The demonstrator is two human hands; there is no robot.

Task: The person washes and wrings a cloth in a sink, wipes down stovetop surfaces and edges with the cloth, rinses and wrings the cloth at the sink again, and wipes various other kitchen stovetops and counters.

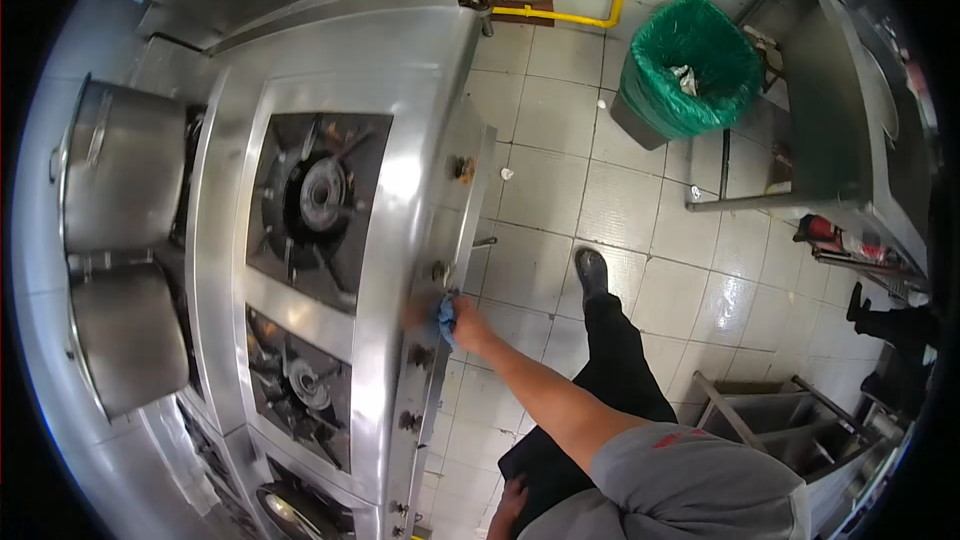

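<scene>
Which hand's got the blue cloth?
The right hand, reaching to the stove's front panel with the blue cloth; the left hand is low beside the black clothing.

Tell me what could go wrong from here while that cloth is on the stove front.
The right hand has the blue cloth close to a control knob, so a wipe might catch and turn it.

White scraps lie on the tiled floor near the shoe; stepping on one could cause a slip.

The stove's metal front may be hot; the picture can't settle that, and the hand has only the cloth for protection.
</scene>
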